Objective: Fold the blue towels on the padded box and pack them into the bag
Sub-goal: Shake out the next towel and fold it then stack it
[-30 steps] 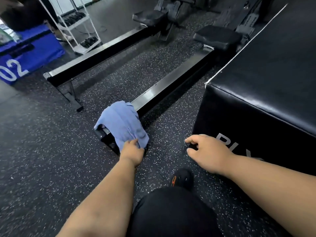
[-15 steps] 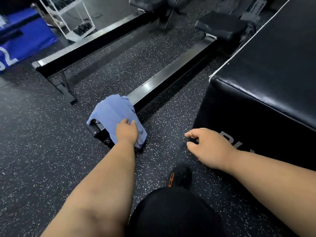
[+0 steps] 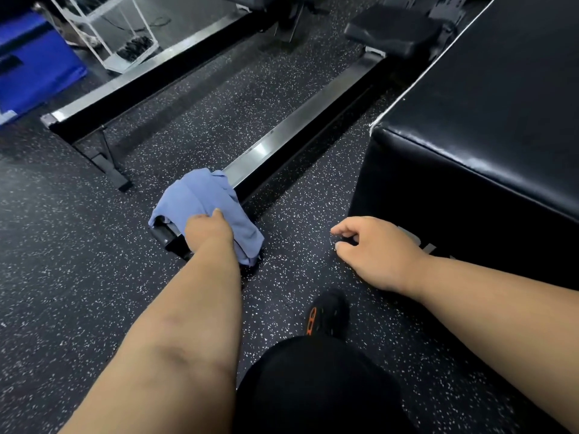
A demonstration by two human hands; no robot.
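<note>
The left hand [image 3: 208,228] lies on the towel [image 3: 203,202], and its fingers look curled into the cloth, so I judge the grip is closed on the towel. The towel is crumpled and draped over the near end of a metal rail [image 3: 297,130] that rests on the floor [image 3: 62,245], left of the box [image 3: 470,136] and apart from it. The right hand [image 3: 376,249] is low over the floor just beside the near corner of the box, with fingers loosely bent and holding nothing.

The top of the box is bare where it can be seen, and no bag is in view. So I think the step in hand is only the collecting of a towel, before any folding. The next move probably calls for lifting the towel free from the rail end, so it does not catch there, then carrying it right to the top of the box and spreading it flat with both hands.
</note>
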